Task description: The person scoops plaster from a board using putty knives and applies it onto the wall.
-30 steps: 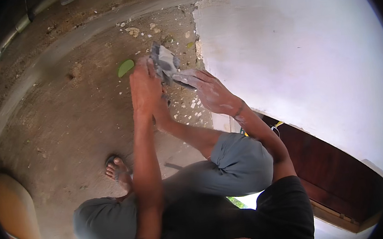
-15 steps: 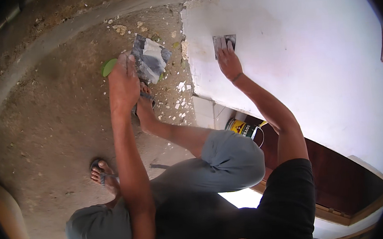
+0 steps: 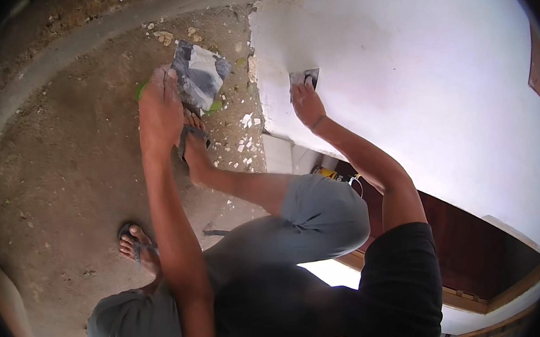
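Observation:
My right hand [image 3: 309, 105] is closed on a small dark rectangular spreader [image 3: 296, 78], pressing it against the white wall [image 3: 404, 92]. Fingers lie over the blade, hiding part of it. Further left, my left hand [image 3: 160, 104] grips the edge of a flat grey plate [image 3: 186, 73] smeared with white putty [image 3: 203, 68]. The plate is above the ground, close to my sandalled foot [image 3: 194, 136]. A bit of green [image 3: 141, 90] shows beside the left hand; I cannot tell what it is.
White chips [image 3: 246, 120] lie scattered on the brown ground [image 3: 78, 172] along the wall's base. A paint bucket [image 3: 328, 173] stands partly hidden behind my knee [image 3: 332, 214]. A raised concrete edge [image 3: 79, 44] curves across the far side. Dark red panels [image 3: 449, 236] sit below the wall.
My right hand has drawn the spreader down the wall, toward me. The left hand still holds the plate, with little change in place. The view has shifted slightly.

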A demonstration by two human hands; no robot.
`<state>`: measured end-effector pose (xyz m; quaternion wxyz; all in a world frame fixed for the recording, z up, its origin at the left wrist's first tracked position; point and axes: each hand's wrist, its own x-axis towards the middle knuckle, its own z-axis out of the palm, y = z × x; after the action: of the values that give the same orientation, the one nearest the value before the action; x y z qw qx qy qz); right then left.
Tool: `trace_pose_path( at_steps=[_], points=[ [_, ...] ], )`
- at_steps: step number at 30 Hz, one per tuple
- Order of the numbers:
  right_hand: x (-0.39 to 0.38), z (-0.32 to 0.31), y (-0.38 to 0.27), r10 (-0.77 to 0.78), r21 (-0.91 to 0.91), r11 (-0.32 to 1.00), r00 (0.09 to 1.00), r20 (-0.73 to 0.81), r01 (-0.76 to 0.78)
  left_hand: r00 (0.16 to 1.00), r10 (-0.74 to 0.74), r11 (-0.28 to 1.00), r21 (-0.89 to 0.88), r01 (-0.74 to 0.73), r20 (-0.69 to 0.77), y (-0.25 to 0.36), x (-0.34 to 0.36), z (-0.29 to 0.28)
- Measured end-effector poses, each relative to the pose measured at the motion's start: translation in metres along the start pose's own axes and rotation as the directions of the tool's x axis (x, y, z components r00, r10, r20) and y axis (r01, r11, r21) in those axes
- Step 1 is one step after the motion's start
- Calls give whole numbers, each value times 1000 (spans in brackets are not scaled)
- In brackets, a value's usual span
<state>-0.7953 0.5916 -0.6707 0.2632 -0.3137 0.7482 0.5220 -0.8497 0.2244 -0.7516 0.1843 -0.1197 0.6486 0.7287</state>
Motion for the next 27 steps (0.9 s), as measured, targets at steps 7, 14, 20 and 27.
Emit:
trace_pose_path(
  at_steps=[7, 14, 20, 27],
  points=[
    [-10, -31, 35, -28, 75, 997, 999, -20, 30, 1000, 20, 997, -80, -20, 8, 36, -9, 3],
    [-68, -10, 4, 26, 117, 993, 997, -74, -18, 1000, 2, 1000, 13, -2, 22, 21, 1, -7],
    [-6, -47, 57, 332, 89, 943, 919, -215, -320, 996, -54, 990, -130, 63, 70, 32, -7, 0],
    [-50, -6, -36, 137, 49, 989, 986, 93, -142, 980, -157, 979, -109, 170, 121, 21, -1, -3]
  ],
)
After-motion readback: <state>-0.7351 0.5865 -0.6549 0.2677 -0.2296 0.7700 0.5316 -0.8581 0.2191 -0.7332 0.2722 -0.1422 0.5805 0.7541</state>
